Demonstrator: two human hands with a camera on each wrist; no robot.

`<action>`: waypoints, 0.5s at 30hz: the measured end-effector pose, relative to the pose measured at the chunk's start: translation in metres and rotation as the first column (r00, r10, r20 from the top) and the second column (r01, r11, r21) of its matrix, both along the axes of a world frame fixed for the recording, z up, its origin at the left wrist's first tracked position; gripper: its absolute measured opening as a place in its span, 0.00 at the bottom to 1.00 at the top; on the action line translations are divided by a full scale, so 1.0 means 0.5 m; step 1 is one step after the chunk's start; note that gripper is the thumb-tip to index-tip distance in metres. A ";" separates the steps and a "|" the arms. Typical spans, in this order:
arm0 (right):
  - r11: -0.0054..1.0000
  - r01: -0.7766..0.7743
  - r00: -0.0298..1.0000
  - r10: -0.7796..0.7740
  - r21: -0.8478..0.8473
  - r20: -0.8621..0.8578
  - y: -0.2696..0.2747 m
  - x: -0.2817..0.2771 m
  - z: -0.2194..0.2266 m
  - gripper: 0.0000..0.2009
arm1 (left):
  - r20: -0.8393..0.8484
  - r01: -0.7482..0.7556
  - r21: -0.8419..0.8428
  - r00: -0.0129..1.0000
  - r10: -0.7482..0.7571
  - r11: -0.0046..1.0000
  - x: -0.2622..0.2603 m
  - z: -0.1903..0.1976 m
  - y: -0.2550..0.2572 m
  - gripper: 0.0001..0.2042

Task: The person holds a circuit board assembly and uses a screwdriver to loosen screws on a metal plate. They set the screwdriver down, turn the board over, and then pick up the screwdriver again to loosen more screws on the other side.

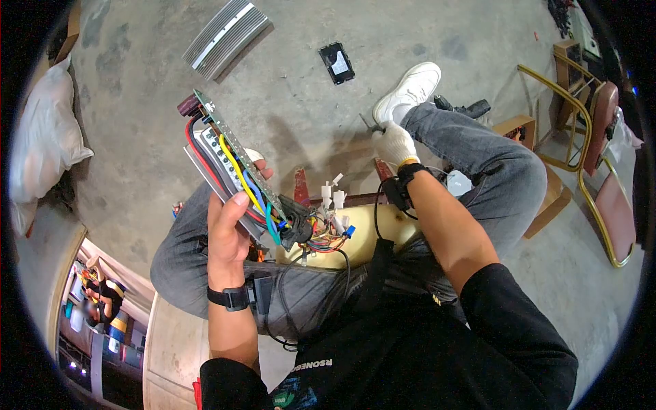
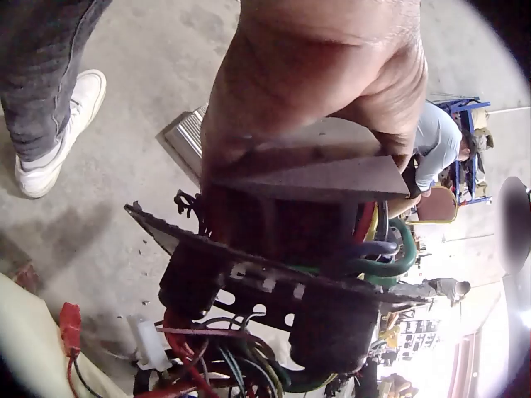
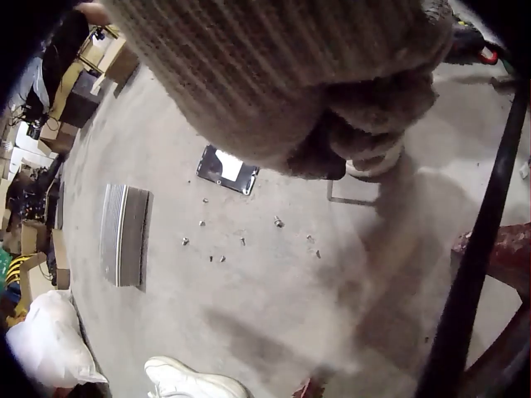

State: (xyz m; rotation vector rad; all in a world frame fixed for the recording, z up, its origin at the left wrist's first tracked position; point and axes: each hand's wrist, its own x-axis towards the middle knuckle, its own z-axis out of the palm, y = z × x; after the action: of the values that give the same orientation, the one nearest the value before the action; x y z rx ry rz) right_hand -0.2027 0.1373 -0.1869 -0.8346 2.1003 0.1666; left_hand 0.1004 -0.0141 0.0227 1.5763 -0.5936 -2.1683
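Observation:
My bare left hand [image 1: 229,229] grips a circuit board assembly [image 1: 238,154] by its metal side, thumb along the wires, and holds it tilted above my left leg. Red, yellow, blue and green wires run along the board to a dark bundle at its lower end. Loose wires with white connectors [image 1: 338,198] hang over a cream surface. My right hand [image 1: 396,143], in a knitted glove, is low beside my white shoe. Its fingers are curled round a thin L-shaped rod like a hex key [image 3: 353,201]; the grip itself is mostly hidden.
A ribbed metal housing [image 1: 225,37] and a black plate [image 1: 337,63] lie on the concrete floor, with several small screws [image 3: 279,221] scattered near them. A dark tool [image 1: 471,108] lies beyond my right knee. Chairs [image 1: 611,205] stand at right, a white sack [image 1: 48,130] at left.

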 end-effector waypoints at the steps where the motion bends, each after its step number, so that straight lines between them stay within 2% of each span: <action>1: 1.000 -0.024 1.000 0.024 0.019 -0.020 -0.003 0.001 0.000 0.18 | -0.004 -0.001 0.000 1.000 0.001 1.000 0.000 0.001 -0.001 0.38; 8: 0.998 -0.064 0.998 0.064 0.014 -0.024 0.000 -0.005 -0.024 0.14 | -0.050 0.016 0.022 0.999 -0.015 1.000 -0.003 -0.008 -0.003 0.40; 10: 0.977 -0.214 0.977 0.214 0.019 0.005 -0.011 -0.011 -0.031 0.18 | -0.085 0.027 0.007 0.996 -0.027 1.000 -0.002 -0.011 -0.004 0.41; 11: 0.998 -0.057 0.998 0.057 0.017 0.023 -0.012 -0.015 -0.029 0.18 | -0.082 0.028 0.008 0.996 -0.027 1.000 -0.002 -0.010 -0.005 0.41; 15: 0.997 -0.078 0.997 0.078 -0.009 0.013 -0.015 -0.023 -0.027 0.18 | -0.129 0.007 0.025 0.992 -0.004 1.000 -0.006 -0.013 -0.004 0.42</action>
State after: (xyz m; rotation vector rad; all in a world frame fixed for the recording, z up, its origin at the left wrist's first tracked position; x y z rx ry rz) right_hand -0.2142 0.1297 -0.2004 -0.9212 2.0583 0.1937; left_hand 0.0976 -0.0160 0.0160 1.4350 -0.5324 -2.2696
